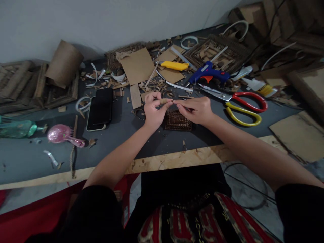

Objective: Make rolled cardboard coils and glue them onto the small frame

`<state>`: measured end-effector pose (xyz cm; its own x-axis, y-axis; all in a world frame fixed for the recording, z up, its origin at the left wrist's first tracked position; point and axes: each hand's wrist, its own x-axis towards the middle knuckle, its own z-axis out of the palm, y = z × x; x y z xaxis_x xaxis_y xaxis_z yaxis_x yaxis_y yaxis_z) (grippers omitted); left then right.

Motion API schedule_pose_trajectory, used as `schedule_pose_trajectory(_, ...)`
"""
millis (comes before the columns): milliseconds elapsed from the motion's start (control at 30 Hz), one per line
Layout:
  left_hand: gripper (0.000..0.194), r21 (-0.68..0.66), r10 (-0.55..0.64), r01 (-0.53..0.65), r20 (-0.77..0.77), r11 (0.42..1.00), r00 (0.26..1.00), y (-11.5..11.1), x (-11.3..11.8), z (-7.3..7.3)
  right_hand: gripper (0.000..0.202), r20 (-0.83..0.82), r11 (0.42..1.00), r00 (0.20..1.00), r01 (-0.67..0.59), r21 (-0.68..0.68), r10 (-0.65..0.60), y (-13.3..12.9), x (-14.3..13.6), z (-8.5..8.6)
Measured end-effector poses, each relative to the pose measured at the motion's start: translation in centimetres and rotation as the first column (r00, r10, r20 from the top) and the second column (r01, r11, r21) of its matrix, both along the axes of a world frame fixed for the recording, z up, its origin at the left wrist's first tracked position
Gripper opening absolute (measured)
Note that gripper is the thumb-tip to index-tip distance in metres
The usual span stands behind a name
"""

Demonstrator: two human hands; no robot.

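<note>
My left hand (155,108) pinches a small brown cardboard strip (164,101) between thumb and fingers. My right hand (196,108) meets it at the strip's right end, its thumb and forefinger closed together there. What lies between the right fingertips is too small to make out fully, but they touch the strip's tip. Just below both hands a small rectangular piece of dark corrugated cardboard work (178,120) rests on the dark tabletop, partly covered by the right hand.
Right of the hands lie large scissors (244,106) with red and yellow handles, and a blue glue gun (209,72). Behind are a yellow cutter knife (174,65) and cardboard scraps. Leftward are phones (101,106), a pink hairbrush (60,134) and a green bottle (17,128).
</note>
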<state>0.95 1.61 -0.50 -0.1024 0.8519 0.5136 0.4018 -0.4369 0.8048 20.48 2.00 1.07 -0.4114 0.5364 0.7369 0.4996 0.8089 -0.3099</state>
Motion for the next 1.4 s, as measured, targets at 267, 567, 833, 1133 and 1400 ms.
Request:
schedule_pose_trajectory(267, 0.018, 0.064, 0.014, -0.009, -0.080, 0.998, 0.997, -0.47, 0.05, 0.80, 0.029, 0.055, 1.000, 0.998, 0.025, 0.011, -0.026, 0.17, 0.33, -0.22)
schedule_pose_trajectory(567, 0.019, 0.122, 0.027, -0.007, -0.162, 0.993, 0.986, -0.64, -0.05, 0.61, 0.027, 0.023, 0.994, 1.000, 0.016, 0.106, -0.018, 0.11, 0.28, 0.09)
schedule_pose_trajectory(833, 0.022, 0.121, 0.065, -0.036, -0.239, 0.992, 0.969, -0.88, 0.12, 0.76, 0.028, 0.058, 0.997, 0.998, 0.004, 0.074, -0.009, 0.06, 0.37, 0.23)
schedule_pose_trajectory(1133, 0.029, 0.288, 0.203, -0.088, -0.399, 0.954, 0.894, -0.90, 0.15, 0.37, 0.027, 0.065, 0.992, 0.998, 0.016, 0.128, -0.025, 0.27, 0.44, -0.05)
schedule_pose_trajectory(1400, 0.032, 0.314, 0.213, -0.093, -0.373, 0.945, 0.903, -1.03, 0.26, 0.64, 0.025, -0.045, 0.994, 0.995, -0.083, 0.072, 0.087, 0.08, 0.36, 0.67)
